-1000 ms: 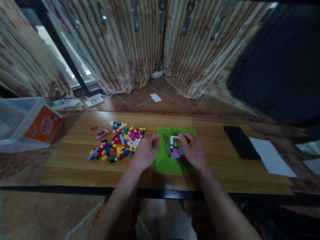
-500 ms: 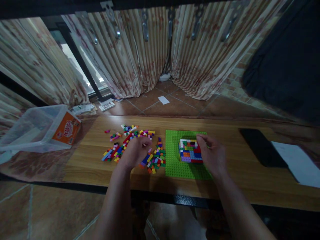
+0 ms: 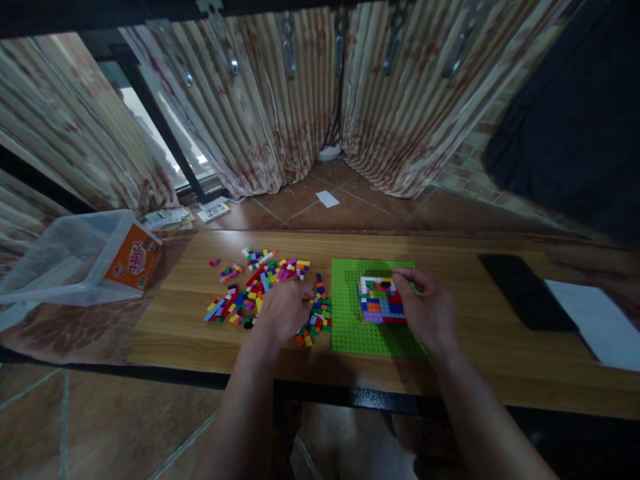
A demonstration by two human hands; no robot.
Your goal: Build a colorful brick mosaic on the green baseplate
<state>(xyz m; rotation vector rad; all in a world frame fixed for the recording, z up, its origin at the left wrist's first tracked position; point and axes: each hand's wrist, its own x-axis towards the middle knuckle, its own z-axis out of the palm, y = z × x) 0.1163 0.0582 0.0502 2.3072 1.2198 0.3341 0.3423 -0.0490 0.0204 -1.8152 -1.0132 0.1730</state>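
Many small colourful toy bricks [image 3: 237, 300] lie scattered on the left half of the wooden table. My left hand [image 3: 285, 308] is low over the right part of this pile, fingers curled down and together among the bricks; whatever is between them is hidden. A green baseplate [image 3: 345, 333] lies to the right of the pile. On it stands a low block structure [image 3: 380, 303] of mixed colours with a white row along its back. My right hand [image 3: 427, 307] is at the structure's right side, thumb and fingers drawn together and covering that edge. What the fingertips pinch is not visible.
A clear plastic bin [image 3: 75, 260] with an orange label stands left of the table [image 3: 175, 333]. At the right lie a black flat object [image 3: 525, 293] and a white paper sheet [image 3: 595, 320]. Curtains [image 3: 280, 107] hang behind, with a paper [image 3: 327, 199] on the tiled floor.
My left hand has moved right across the pile and its fingers now reach down among the bricks. My right hand stays at the structure's right side.
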